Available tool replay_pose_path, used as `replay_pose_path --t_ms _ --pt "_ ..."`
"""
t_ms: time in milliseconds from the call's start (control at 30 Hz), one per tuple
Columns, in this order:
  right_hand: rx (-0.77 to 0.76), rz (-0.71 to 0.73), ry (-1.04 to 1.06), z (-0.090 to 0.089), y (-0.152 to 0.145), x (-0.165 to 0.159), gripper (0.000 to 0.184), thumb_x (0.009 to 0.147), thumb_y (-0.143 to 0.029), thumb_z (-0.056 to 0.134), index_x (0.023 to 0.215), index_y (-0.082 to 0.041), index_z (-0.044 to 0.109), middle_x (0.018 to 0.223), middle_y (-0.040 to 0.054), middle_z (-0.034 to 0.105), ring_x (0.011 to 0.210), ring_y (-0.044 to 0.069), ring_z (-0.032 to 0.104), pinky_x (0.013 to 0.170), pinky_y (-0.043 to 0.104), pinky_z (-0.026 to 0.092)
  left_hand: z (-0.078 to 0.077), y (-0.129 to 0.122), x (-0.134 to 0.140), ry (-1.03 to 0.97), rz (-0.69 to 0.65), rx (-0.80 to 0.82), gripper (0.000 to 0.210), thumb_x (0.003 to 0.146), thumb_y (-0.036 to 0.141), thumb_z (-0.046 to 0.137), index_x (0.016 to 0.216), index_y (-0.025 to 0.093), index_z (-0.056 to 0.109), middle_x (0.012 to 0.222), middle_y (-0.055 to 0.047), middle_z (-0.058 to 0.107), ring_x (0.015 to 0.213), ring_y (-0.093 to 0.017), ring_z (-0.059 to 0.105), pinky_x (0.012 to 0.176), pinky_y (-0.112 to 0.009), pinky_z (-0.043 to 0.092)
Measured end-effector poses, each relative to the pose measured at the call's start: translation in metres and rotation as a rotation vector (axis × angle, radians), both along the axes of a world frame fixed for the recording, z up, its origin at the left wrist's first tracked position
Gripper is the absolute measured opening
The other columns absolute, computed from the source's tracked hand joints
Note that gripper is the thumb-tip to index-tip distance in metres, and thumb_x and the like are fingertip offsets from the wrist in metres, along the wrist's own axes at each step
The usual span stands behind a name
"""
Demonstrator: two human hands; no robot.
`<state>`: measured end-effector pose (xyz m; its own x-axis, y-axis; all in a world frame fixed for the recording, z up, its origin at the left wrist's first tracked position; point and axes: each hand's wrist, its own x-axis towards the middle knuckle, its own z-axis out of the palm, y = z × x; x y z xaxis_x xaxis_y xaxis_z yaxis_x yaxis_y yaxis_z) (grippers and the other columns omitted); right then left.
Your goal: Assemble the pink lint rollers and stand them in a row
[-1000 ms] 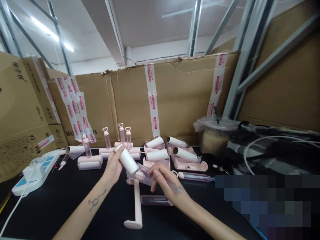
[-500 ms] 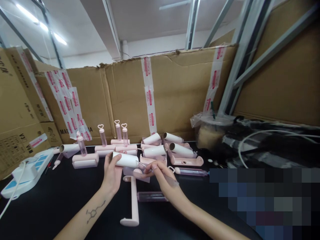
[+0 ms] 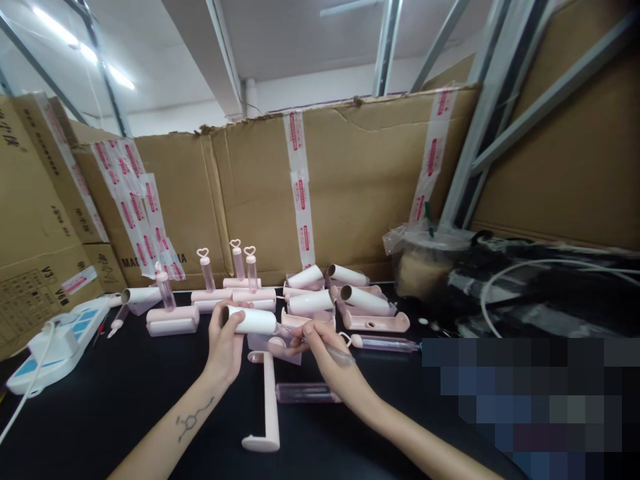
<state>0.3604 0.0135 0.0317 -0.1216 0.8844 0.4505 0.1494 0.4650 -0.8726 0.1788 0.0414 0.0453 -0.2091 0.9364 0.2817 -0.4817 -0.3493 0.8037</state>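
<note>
Standing at left, handles upright, are four pink rollers [image 3: 173,315], apparently finished. Lying apart from any roll: one pink frame [image 3: 271,400], seemingly unfinished. White roll [image 3: 254,321]: sitting crosswise in the left hand [image 3: 225,343], whose thumb and fingers are gripping it near its open end. Right hand [image 3: 325,347]: pinching a slim tool [image 3: 341,355], which is pointing toward the roll's other end; contact is not showing clearly.

Your left fingers [image 3: 233,325] hide part of the white roll [image 3: 257,321]; the bottom edge crops your forearms [image 3: 175,430]; blocky blur [image 3: 540,400] masks the lower right.
</note>
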Motion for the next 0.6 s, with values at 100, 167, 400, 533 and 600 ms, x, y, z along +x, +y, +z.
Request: replay_pose_path --t_ms 100,167,400,533,600 --pt "-0.004 -0.019 -0.030 0.000 0.003 0.003 0.029 0.090 -0.042 0.040 0.081 -0.019 0.055 0.071 -0.0001 0.060 0.066 0.017 0.064 0.070 0.030 0.047 0.002 0.003 -0.003 0.001 0.035 0.003 0.022 0.062 0.023 0.061 0.077 0.021 0.045 0.081 0.002 0.060 0.088 -0.019 0.062 0.074 -0.030 0.048" --pt "-0.012 -0.033 -0.023 0.004 0.004 0.007 0.029 0.089 -0.042 0.040 0.079 -0.018 0.055 0.068 -0.0010 0.058 0.059 0.015 0.062 0.063 0.028 0.046 0.003 0.004 -0.005 0.021 0.047 0.027 0.022 0.064 0.024 0.061 0.079 0.021 0.046 0.082 0.001 0.060 0.087 -0.019 0.062 0.074 -0.030 0.048" --pt "0.047 -0.083 0.109 0.029 0.002 0.025 0.027 0.088 -0.041 0.042 0.080 -0.019 0.055 0.068 -0.0014 0.057 0.055 0.013 0.057 0.058 0.026 0.045 -0.011 0.009 -0.003 0.734 0.102 -0.006 0.021 0.076 0.036 0.050 0.090 0.021 0.052 0.091 -0.004 0.061 0.091 -0.021 0.057 0.078 -0.034 0.046" --pt "0.054 -0.072 0.102 0.032 -0.001 0.025 0.026 0.088 -0.041 0.043 0.080 -0.019 0.055 0.069 -0.0003 0.058 0.054 0.013 0.057 0.059 0.027 0.046 -0.025 0.019 -0.007 0.937 0.183 -0.120 0.031 0.070 0.042 0.059 0.091 0.020 0.056 0.106 -0.011 0.055 0.115 -0.032 0.040 0.094 -0.050 0.031" --pt "0.058 -0.078 0.041 0.032 -0.003 0.023 0.028 0.088 -0.042 0.043 0.079 -0.018 0.055 0.070 0.0007 0.059 0.054 0.014 0.058 0.058 0.027 0.046 -0.029 0.022 -0.010 0.975 0.166 -0.130 0.040 0.066 0.044 0.063 0.096 0.020 0.055 0.108 -0.011 0.054 0.118 -0.033 0.035 0.097 -0.050 0.028"
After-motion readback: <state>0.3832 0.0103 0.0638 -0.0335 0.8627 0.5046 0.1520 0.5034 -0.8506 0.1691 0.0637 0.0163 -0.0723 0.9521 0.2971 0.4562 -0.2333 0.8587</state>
